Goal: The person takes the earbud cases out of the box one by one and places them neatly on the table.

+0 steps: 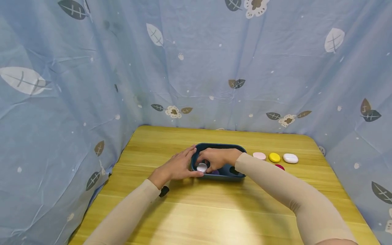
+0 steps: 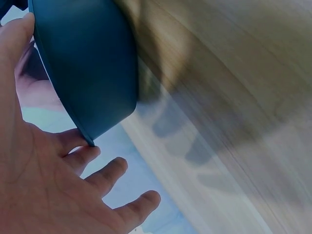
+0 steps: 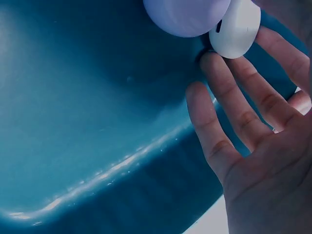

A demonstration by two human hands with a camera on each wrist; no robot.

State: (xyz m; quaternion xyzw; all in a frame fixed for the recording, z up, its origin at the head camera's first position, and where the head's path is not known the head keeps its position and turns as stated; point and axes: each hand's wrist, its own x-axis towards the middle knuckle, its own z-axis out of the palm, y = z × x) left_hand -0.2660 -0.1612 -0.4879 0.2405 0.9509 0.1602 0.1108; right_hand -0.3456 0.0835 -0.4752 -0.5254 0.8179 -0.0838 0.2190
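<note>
A dark blue box (image 1: 220,144) with rounded corners stands on the table. My left hand (image 1: 177,166) grips its left end, thumb on the near side of the rim and index finger at the far corner; in the left wrist view the other fingers spread outside the box wall (image 2: 92,63). Reaching down inside, my right hand (image 1: 217,157) holds a small white rounded piece (image 1: 201,167) at the box's left end. A dark slot shows on that white piece (image 3: 237,31) in the right wrist view, where the thumb is hidden. Beside it lies a purple rounded piece (image 3: 187,13).
Right of the box, a pale pink piece (image 1: 259,156), a yellow round piece (image 1: 274,157) and a white oval piece (image 1: 290,158) sit in a row. A red piece (image 1: 279,167) is partly covered by the right sleeve. Blue curtains (image 1: 199,68) enclose the wooden table (image 1: 214,211).
</note>
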